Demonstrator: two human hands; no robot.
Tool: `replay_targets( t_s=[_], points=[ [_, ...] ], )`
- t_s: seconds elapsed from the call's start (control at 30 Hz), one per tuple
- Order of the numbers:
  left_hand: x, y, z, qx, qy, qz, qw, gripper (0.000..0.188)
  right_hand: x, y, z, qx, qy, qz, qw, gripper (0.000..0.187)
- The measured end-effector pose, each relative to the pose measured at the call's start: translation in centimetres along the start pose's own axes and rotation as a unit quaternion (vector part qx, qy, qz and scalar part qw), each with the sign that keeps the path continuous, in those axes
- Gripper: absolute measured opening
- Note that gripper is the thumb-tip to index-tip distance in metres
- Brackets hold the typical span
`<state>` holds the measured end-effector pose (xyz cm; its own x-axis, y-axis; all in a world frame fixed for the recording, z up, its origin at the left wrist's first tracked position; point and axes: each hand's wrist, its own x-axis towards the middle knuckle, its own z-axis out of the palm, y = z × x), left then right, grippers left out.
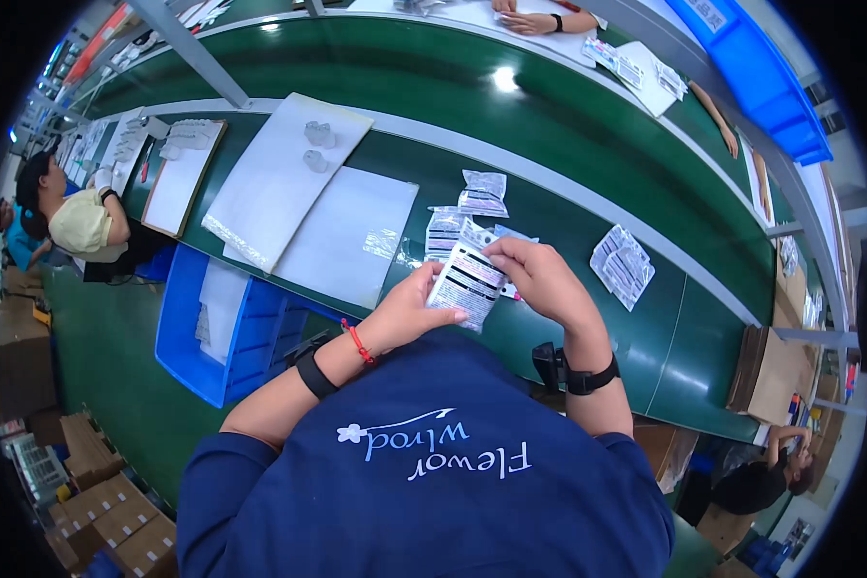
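Close in front of me, a small printed plastic packet (470, 281) is held tilted between both hands. My left hand (407, 306) grips its left and lower side, with the thumb lying across the lower front. At its upper right corner, the fingers of my right hand (546, 279) are closed in a pinch. Just beyond lie similar clear printed packets, one packet (484, 193) farther off and another packet (443, 231) partly behind the held one. Several more overlap in a packet pile (623, 267) to the right.
White sheets (284, 183) bear small clear plastic pieces (318, 135) at left. A blue bin (188, 328) hangs below the table edge. A metal rail (549, 178) divides the green bench from a green belt (405, 67). Co-workers sit left, right and across; a blue tray (756, 72) is overhead.
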<state>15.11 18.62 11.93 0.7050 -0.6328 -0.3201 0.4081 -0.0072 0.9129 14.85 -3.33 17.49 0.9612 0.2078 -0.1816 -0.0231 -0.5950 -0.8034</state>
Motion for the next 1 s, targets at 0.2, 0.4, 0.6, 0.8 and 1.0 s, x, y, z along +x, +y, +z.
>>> replay_targets(
  t_s=[0.2, 0.4, 0.6, 0.8, 1.0],
  points=[
    [-0.7, -1.1, -0.4, -0.036, 0.001, -0.057, 0.998, 0.053, 0.2, 0.7, 0.4, 0.075, -0.043, 0.024, 0.996, 0.023],
    [-1.6, -0.2, -1.2, 0.069, 0.033, -0.033, 0.996, 0.044, 0.8, 0.6, 0.1, 0.057, -0.134, 0.044, 0.988, 0.025],
    [-2.7, -0.2, -2.1, 0.057, 0.081, -0.053, 0.994, 0.027, 2.0, -0.2, 1.0, 0.108, -0.209, 0.043, 0.971, 0.027],
    [-2.7, 0.0, -3.7, 0.094, 0.144, 0.028, 0.985, 0.026, 3.1, -0.9, 3.1, 0.148, -0.146, 0.027, 0.978, 0.026],
    [-3.3, 0.6, -6.6, 0.088, 0.186, -0.017, 0.979, 0.025, 5.2, -1.6, 3.8, 0.123, -0.027, -0.019, 0.992, 0.030]
  ],
)
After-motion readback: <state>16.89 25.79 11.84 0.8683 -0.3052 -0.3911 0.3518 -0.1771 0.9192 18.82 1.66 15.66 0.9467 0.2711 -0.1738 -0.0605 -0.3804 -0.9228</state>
